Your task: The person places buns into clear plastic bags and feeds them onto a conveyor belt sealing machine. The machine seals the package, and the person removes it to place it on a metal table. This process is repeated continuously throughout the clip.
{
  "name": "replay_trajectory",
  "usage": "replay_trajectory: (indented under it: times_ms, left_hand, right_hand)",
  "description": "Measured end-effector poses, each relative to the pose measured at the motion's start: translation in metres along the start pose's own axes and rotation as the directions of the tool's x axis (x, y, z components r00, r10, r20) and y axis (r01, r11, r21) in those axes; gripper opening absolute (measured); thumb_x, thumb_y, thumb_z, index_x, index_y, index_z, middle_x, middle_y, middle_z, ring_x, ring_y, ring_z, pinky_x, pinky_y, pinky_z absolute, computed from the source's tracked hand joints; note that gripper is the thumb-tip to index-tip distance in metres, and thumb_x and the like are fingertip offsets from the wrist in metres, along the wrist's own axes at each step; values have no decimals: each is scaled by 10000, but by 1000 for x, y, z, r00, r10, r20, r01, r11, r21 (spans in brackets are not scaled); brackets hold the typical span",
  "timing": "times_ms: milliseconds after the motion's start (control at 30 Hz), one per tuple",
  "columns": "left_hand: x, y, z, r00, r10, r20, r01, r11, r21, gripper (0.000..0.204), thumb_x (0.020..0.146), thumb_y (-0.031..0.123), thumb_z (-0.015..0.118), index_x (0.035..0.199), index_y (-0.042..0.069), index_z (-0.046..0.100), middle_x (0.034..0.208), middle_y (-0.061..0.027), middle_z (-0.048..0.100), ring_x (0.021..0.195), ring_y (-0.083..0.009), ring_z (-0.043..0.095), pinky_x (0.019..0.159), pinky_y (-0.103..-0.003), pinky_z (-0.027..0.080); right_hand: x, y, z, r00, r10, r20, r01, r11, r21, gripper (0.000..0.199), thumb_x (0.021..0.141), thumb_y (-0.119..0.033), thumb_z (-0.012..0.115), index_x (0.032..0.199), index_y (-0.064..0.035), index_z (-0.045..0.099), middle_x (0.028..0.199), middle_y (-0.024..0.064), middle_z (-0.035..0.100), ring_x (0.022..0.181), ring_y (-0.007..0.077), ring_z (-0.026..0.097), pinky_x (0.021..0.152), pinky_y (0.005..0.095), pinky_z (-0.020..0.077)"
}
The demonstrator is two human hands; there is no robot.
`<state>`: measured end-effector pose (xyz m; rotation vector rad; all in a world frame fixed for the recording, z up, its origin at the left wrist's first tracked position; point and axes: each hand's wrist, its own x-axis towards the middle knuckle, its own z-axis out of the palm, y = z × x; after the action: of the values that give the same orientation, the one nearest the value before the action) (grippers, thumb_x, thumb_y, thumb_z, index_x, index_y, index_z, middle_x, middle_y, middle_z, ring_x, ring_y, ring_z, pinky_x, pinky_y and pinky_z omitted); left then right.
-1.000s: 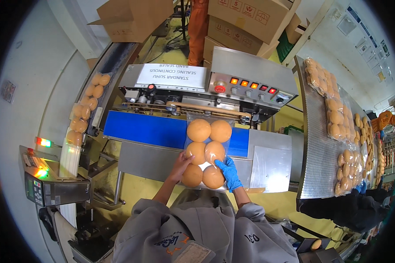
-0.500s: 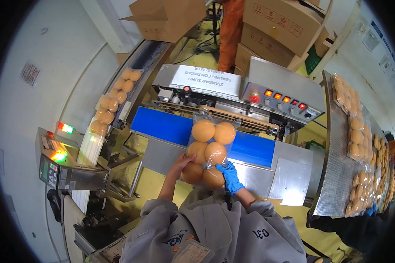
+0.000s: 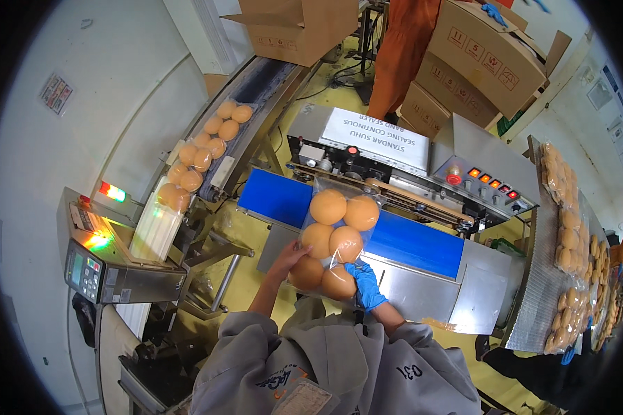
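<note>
Hands (image 3: 291, 261) (image 3: 368, 285) part-hidden by bun bag (image 3: 335, 241)

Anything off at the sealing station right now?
Mismatched hands: the left hand is bare, while the right hand wears a blue glove, both holding the same bag of buns. Also, the white sheet on the sealing machine faces upside down from this side. No obvious spill near the hands.

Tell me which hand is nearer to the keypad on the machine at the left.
Left. The bare left hand is at the left edge of the bun pack, right of the keypad; the gloved right hand is at the pack's right edge, farther away.
</note>
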<state>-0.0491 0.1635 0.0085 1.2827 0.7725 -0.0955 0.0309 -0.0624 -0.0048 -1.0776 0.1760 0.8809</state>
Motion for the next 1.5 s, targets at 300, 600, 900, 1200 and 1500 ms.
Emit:
replay_trajectory:
  times_ms: [300,600,900,1200,1500]
  left_hand:
    - [-2,19,-55,999,20,33,-19,999,-43,500,801,284,689,1133,-23,475,1008,-86,574,908,-143,557,768,-287,474]
    - [1,-3,-110,1000,-23,-19,21,993,-115,595,809,252,683,1200,-75,376,1037,-137,585,938,-169,564,803,-290,465]
    - [-32,-20,-135,995,62,-79,-69,994,-86,803,759,250,735,1312,-76,252,1056,-154,563,937,-193,567,789,-304,480]
    - [-26,-23,-114,952,154,-263,-208,959,-191,708,704,179,780,1210,-9,323,1087,-125,508,960,-186,545,797,-307,488]
    - [-31,-16,-94,904,221,-366,-317,921,-225,637,708,132,763,1168,15,338,1086,-103,480,969,-183,533,789,-315,490]
  right_hand:
    - [11,15,60,999,40,-16,-40,999,-3,291,831,-70,616,1116,-24,583,969,62,646,827,150,616,725,296,514]
    - [16,30,109,998,56,42,-53,996,-73,344,842,-72,605,1177,-21,542,996,65,636,854,149,611,751,284,510]
    - [22,49,115,962,-270,35,249,820,-515,718,722,-173,743,1309,19,377,1209,151,532,1073,225,534,886,312,455]
    - [29,13,212,936,-352,-20,122,376,-919,1079,567,-398,814,1374,17,232,1208,245,509,1077,358,539,891,398,457]
    - [86,41,167,929,-354,110,313,589,-745,1239,474,-346,866,1391,44,129,1232,253,475,1137,370,488,941,381,427]
